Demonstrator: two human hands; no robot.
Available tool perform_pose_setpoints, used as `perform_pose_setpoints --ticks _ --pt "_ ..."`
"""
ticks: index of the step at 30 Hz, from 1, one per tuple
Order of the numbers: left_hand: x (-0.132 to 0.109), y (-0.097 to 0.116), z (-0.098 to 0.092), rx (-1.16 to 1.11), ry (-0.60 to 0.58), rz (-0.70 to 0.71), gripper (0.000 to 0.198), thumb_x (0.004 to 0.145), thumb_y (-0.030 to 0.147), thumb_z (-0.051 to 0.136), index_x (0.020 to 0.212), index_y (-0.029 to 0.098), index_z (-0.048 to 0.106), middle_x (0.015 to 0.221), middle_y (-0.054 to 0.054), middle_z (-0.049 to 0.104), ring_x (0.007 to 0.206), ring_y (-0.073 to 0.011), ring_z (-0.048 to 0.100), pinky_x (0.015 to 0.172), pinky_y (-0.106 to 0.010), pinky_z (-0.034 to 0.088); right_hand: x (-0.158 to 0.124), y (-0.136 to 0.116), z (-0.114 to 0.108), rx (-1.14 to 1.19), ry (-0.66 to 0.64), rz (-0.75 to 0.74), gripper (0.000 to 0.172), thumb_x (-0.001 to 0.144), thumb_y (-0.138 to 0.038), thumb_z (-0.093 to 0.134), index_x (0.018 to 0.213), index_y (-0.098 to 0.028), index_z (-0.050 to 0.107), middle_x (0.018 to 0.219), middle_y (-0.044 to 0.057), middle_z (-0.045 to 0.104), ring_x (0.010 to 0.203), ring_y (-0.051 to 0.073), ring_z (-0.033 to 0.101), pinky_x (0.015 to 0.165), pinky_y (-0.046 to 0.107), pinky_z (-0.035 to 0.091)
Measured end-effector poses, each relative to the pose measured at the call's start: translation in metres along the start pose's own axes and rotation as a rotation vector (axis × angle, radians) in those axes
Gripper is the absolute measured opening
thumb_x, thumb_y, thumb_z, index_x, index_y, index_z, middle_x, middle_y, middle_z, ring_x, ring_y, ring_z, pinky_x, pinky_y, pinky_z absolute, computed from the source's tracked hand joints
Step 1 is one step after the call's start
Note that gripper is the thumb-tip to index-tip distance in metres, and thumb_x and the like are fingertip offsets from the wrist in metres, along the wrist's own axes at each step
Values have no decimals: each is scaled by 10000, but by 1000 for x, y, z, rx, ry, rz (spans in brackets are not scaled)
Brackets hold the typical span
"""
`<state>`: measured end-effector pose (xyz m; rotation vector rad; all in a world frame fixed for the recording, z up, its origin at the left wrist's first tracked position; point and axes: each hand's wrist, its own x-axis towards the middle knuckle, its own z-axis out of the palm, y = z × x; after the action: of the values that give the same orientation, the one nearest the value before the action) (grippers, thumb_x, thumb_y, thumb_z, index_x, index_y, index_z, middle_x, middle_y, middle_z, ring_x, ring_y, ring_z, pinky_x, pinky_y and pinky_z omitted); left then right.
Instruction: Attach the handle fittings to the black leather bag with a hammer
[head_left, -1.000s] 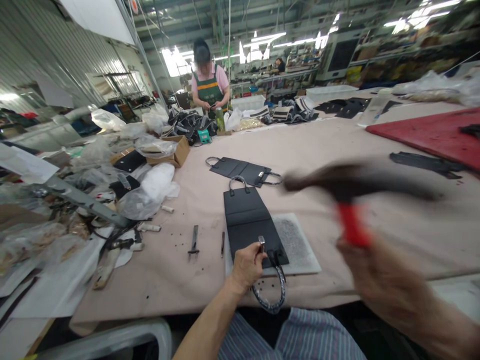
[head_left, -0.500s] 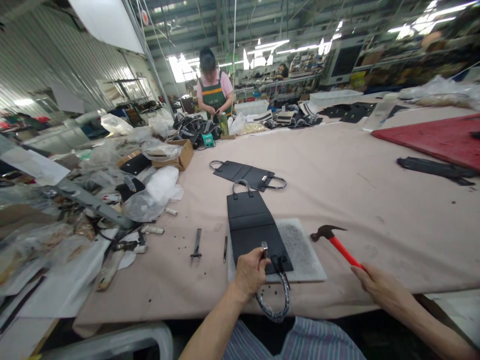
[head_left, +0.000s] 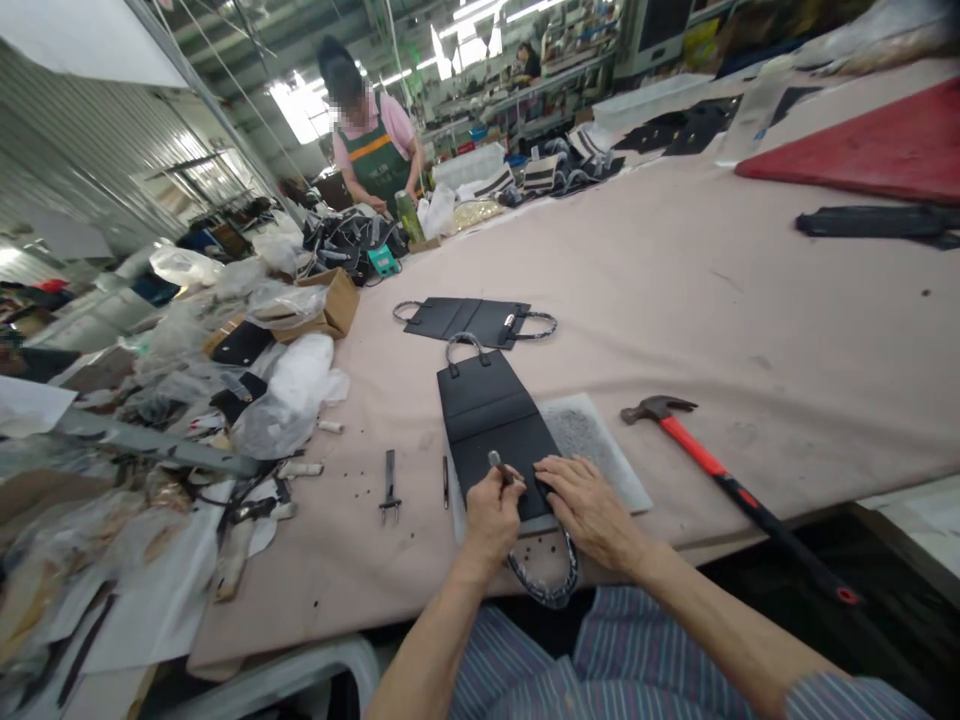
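Observation:
My left hand (head_left: 493,515) is closed around a short metal punch (head_left: 495,461), its steel end pointing up, above a black bag panel (head_left: 487,400). My right hand (head_left: 592,510) lies on the panel's near right edge, fingers stretched out, close to the base of a plastic-wrapped handle (head_left: 551,597). That handle curves toward me over the table edge. Underneath the panel is a pale slab (head_left: 626,475) with a grey, worn top. To the right lies a claw hammer (head_left: 697,455) with a red and black handle, out of my hands.
Another black bag panel (head_left: 469,320) lies behind. A pronged tool (head_left: 390,487) and a thin rod (head_left: 445,483) rest at left. Plastic bags (head_left: 289,390) and a carton (head_left: 337,303) crowd the left side. A red board (head_left: 862,150) lies far right. One person (head_left: 379,150) stands across the table.
My right hand has let go of the hammer, which now lies on the table, and has moved left onto the bag panel. My left hand still holds the punch, now tilted.

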<state>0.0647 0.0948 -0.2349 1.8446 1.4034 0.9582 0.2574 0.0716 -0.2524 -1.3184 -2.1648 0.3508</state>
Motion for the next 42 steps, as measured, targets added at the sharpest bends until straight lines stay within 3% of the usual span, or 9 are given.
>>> perform_pose_setpoints --ticks 2,6,10,12,19,24,27,32,42 --pt "-1 3 -1 -36 15 -16 140 929 169 534 910 193 671 827 -29 735 761 -170 705 736 -267 566 -2 1 1 0 -7 13 347 984 -166 451 1282 -188 628 1387 119 625 1322 293 541 1146 596 379" --pt "0 4 -5 -96 -183 192 112 910 242 588 925 201 691 904 -62 758 860 -189 732 842 -304 589 -2 3 -2 7 -12 14 349 976 -166 462 1286 -170 623 1400 117 619 1333 294 529 1157 586 367" --pt "21 -10 -27 -348 192 -160 304 987 437 492 1028 175 640 930 -91 757 832 -207 752 775 -349 620 -1 2 -2 16 -16 27 344 974 -161 456 1273 -175 626 1400 110 618 1333 292 526 1164 581 351" --pt "31 -25 -50 -361 261 -352 382 953 517 529 1016 154 629 891 -99 753 783 -223 750 727 -360 621 -1 3 -2 23 -6 25 339 974 -169 465 1272 -179 627 1397 105 620 1331 293 526 1163 576 348" --pt "19 -63 -120 751 19 -519 244 968 320 532 953 169 723 904 -152 763 906 -322 737 797 -388 540 -2 7 2 21 14 13 338 961 -172 490 1267 -195 633 1395 89 620 1307 290 536 1168 559 330" --pt "7 -50 -114 1011 -43 -485 283 993 309 518 1120 152 716 1113 -197 743 998 -342 721 801 -390 530 -4 11 7 1 23 -8 322 975 -182 483 1263 -207 625 1396 72 620 1314 287 528 1166 546 325" --pt "11 -43 -99 888 -48 -434 244 981 305 545 1085 189 733 1138 -149 751 1018 -298 718 826 -353 528 -5 13 9 -12 32 -24 318 982 -192 478 1263 -210 625 1396 70 622 1322 284 529 1161 534 332" --pt "29 -47 -84 713 -157 -542 145 894 267 616 937 215 745 957 -107 786 962 -296 731 805 -349 529 -6 15 11 -34 34 -41 319 992 -213 472 1272 -201 624 1387 78 627 1316 288 538 1139 542 355" --pt "55 -60 -98 712 -272 -584 124 730 297 747 796 199 709 979 -169 776 1023 -366 723 835 -408 541 -4 12 8 -27 17 -34 304 984 -197 476 1257 -192 612 1379 87 624 1303 294 526 1128 541 367"
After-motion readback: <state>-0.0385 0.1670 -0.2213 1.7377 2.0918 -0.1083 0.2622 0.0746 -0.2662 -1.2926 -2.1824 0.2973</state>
